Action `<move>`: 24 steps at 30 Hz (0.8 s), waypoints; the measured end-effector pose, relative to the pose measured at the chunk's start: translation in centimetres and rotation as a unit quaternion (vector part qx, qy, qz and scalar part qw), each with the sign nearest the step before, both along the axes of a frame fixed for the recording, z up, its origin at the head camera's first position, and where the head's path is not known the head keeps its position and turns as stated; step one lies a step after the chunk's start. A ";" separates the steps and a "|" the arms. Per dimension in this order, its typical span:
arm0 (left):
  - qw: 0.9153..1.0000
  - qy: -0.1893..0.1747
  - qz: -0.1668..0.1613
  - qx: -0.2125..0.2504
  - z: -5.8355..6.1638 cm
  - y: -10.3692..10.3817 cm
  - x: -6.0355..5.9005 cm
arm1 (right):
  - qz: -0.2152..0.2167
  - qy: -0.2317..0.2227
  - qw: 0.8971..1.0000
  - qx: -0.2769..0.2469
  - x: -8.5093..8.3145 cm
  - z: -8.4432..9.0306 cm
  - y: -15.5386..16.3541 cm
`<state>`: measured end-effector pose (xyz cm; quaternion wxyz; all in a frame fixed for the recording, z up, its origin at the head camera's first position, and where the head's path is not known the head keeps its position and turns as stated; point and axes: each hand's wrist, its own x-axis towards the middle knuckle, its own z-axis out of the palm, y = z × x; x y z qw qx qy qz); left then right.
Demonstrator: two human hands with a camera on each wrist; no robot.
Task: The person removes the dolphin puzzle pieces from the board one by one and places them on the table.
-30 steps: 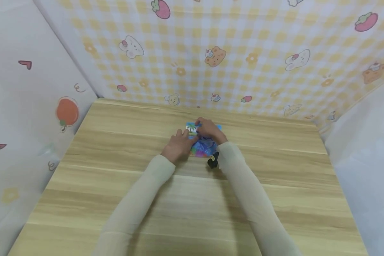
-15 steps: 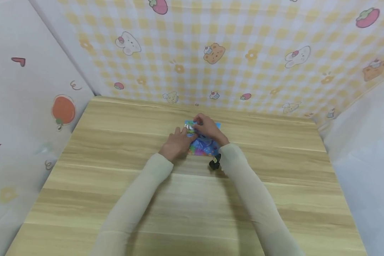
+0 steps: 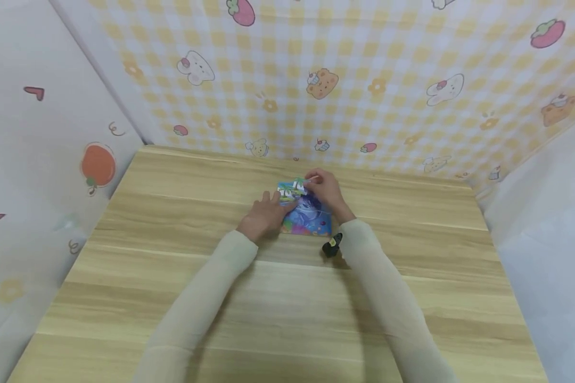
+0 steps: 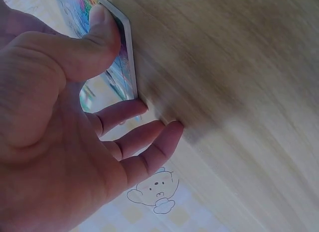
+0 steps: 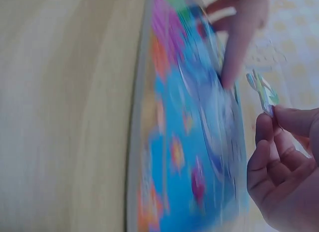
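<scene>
Head view: near the middle of the frame, the thumb and forefinger of your right hand (image 3: 328, 190) are clamped on a small flat piece printed with a green palm tree (image 3: 299, 186), which sits over the upper edge of a thin rectangular board with a blue sea picture (image 3: 311, 226). The board lies on the pale wood-grain tabletop (image 3: 278, 314). Your left hand (image 3: 263, 215) is at its left side, thumb resting on the printed face and fingers apart. You have the piece only by its rim, so a bump against the board could probably twist it out of your pinch. If that left thumb bears lightly, a sideways push might skid the board, since the tabletop looks smooth. The small black object with a yellow patch (image 3: 332, 246) at your right cuff, near the board's lower right corner, could snag there if your wrist drops. In the right wrist view the board looks glossy, with a plain greyish edge, though blur hides its finer joins; the piece shows a rounded lobe and slim sides.
</scene>
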<state>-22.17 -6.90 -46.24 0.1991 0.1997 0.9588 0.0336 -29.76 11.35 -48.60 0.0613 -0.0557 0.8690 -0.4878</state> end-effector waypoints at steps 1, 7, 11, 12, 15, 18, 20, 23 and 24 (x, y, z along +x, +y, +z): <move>1.000 0.001 0.002 0.003 0.0 0.0 0.0 | -0.004 -0.007 1.000 0.000 -0.1 0.1 0.5; 1.000 -0.006 0.016 0.016 0.3 -0.3 0.1 | -0.011 -0.057 0.998 0.003 -0.2 -0.1 3.9; 1.000 -0.011 0.013 0.020 0.4 -0.4 0.1 | -0.016 -0.075 0.997 0.008 0.0 -0.2 6.1; 1.000 -0.010 0.013 0.021 0.4 -0.4 0.1 | -0.017 -0.076 0.997 0.013 0.1 -0.2 6.7; 0.999 -0.012 0.015 0.027 0.3 -0.4 0.1 | -0.017 -0.074 0.997 0.025 0.3 -0.1 8.1; 0.999 -0.015 0.016 0.030 0.3 -0.5 0.2 | -0.028 -0.080 0.996 0.031 0.5 -0.1 9.3; 0.999 -0.015 0.010 0.028 0.2 -0.5 0.2 | -0.043 -0.087 0.995 0.033 0.7 -0.1 10.2; 1.000 -0.012 0.004 0.027 0.1 -0.4 0.2 | -0.070 -0.098 0.992 0.039 0.8 -0.1 11.2; 1.000 -0.010 0.001 0.027 0.1 -0.4 0.2 | -0.078 -0.098 0.991 0.042 0.8 -0.1 11.5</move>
